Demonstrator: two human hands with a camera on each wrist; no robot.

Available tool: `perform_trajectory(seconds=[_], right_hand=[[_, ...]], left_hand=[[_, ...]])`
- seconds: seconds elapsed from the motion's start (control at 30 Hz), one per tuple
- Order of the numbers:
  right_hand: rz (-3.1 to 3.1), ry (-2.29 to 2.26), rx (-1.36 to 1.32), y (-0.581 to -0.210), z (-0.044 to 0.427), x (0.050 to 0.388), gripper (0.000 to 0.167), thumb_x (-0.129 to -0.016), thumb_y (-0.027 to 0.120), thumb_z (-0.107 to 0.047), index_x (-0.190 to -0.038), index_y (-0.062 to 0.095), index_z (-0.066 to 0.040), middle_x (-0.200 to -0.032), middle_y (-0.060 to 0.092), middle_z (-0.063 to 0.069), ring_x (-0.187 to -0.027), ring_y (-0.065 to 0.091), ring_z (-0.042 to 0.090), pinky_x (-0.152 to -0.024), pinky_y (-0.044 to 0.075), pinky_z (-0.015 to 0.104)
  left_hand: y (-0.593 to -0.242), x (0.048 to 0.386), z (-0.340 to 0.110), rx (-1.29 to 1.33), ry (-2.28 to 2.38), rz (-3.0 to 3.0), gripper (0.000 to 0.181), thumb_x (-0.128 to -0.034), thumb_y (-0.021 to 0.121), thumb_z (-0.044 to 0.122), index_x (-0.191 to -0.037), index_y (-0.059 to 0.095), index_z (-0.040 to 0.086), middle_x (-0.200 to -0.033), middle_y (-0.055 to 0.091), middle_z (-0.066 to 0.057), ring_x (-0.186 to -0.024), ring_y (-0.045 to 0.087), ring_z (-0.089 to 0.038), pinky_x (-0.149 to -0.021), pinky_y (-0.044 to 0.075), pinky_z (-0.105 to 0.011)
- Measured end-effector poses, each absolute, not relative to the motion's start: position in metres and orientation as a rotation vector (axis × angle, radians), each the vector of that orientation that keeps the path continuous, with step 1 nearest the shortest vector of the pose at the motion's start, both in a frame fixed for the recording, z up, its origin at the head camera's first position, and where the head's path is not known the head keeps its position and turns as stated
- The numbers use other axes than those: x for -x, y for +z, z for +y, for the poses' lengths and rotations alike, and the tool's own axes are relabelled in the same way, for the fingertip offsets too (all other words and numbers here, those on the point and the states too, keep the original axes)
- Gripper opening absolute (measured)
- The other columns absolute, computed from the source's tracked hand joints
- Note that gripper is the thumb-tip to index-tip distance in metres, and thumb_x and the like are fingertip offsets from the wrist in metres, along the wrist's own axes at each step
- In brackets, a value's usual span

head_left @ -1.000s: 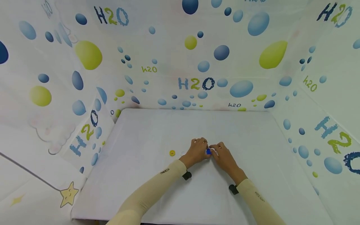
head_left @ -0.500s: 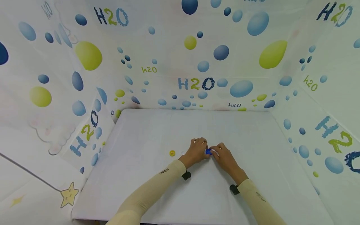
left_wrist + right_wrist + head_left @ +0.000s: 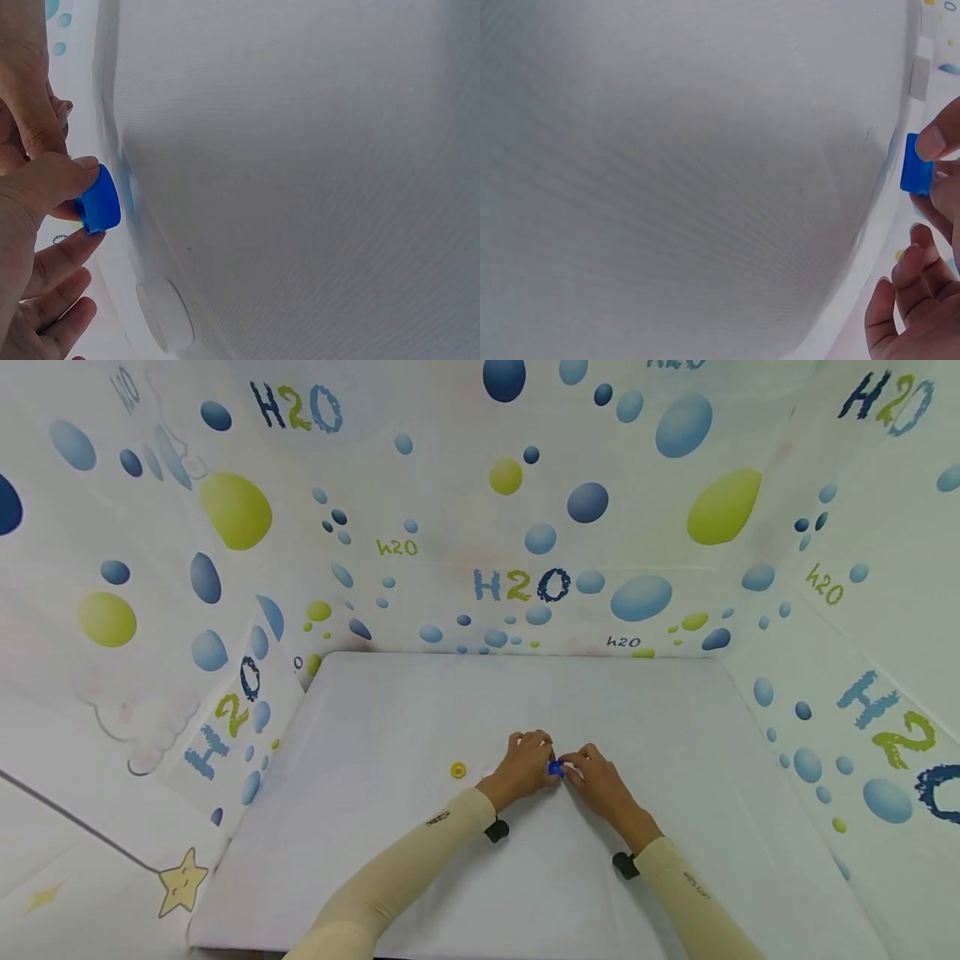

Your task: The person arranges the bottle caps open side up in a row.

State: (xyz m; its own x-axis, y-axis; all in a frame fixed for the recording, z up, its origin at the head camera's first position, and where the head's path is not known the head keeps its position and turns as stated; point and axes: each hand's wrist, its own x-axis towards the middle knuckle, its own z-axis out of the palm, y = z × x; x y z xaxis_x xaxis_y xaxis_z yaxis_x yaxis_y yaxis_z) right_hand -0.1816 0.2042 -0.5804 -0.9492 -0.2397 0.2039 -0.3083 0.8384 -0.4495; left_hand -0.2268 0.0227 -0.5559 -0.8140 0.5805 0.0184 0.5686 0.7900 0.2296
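Note:
Pinched between the thumb and a finger of my left hand (image 3: 519, 768) is a small blue bottle cap (image 3: 101, 201). Facing it, my right hand (image 3: 597, 781) has its thumb and fingertips on the same cap, which hides part of its rim. In the right wrist view the blue cap (image 3: 916, 165) appears side-on, held above the white surface. Beside my left wrist lies a white cap (image 3: 165, 315), mostly hidden in the head view. Left of it, a yellow cap (image 3: 458, 770) rests on the table.
A white-covered table (image 3: 420, 710) spreads beneath both hands. Behind and on both sides, a white backdrop (image 3: 450, 493) printed with blue and green drops closes in the table. A dark wrist camera (image 3: 497, 831) hangs under each forearm.
Both hands stay in nearly the same place. The blue cap has turned slightly between the fingers, and the right fingertips have shifted a little on it. The head view has tilted very slightly.

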Motion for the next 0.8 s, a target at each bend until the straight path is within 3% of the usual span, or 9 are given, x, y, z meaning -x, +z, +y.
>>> perform_trajectory(seconds=[0.8], right_hand=[[-2.983,0.687,-0.423,-0.5778,0.2016,0.1828,0.023,-0.104,0.069,-0.02,-0.124,0.073,-0.009,-0.101,0.055,0.006,-0.08,0.058,0.018,-0.07,0.043,0.038]], left_hand=[[-0.5572,0.2248,0.0189,-0.962,0.27,2.939,0.036,-0.094,0.079,0.048,-0.115,0.074,0.018,-0.14,0.059,-0.003,-0.133,0.056,-0.023,-0.114,0.037,-0.048]])
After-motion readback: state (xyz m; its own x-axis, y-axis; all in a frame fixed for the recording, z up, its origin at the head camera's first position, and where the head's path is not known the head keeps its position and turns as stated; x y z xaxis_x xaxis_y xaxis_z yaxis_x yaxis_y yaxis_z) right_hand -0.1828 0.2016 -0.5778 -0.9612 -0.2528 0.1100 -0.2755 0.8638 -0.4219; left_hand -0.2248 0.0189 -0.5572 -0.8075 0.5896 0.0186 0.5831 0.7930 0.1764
